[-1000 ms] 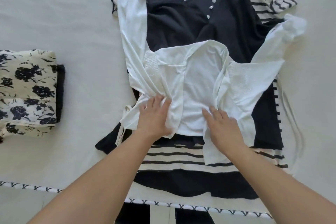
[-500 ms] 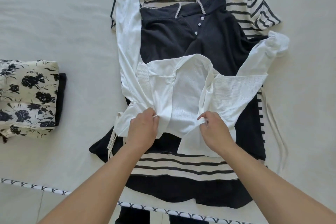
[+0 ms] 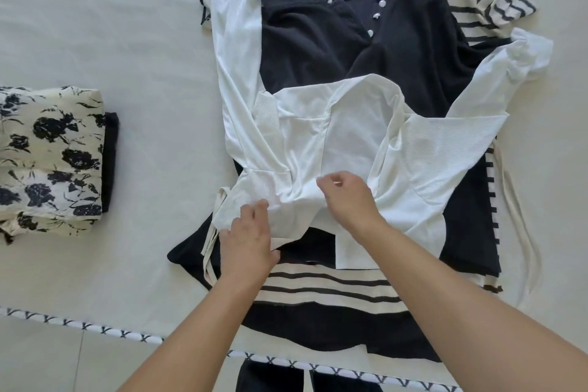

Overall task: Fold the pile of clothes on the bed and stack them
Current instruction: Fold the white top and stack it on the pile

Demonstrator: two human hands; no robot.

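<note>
Head view: your left hand (image 3: 246,240) lies on the lower-left hem of the white top (image 3: 346,149), fingers loosely bent; whether it pinches cloth, you cannot tell. Your right hand (image 3: 346,197) pinches the top's front near its middle. The top lies spread over a black collared garment (image 3: 397,51) and a striped garment (image 3: 321,288), at 12 o'clock from your hands. Floral folded stack (image 3: 47,159) sits at 9 o'clock on the bed (image 3: 127,41).

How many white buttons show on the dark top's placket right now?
4, running down the placket of the dark top: one just below the collar, then, a small one, and the lowest. The white garment may hide more.
</note>
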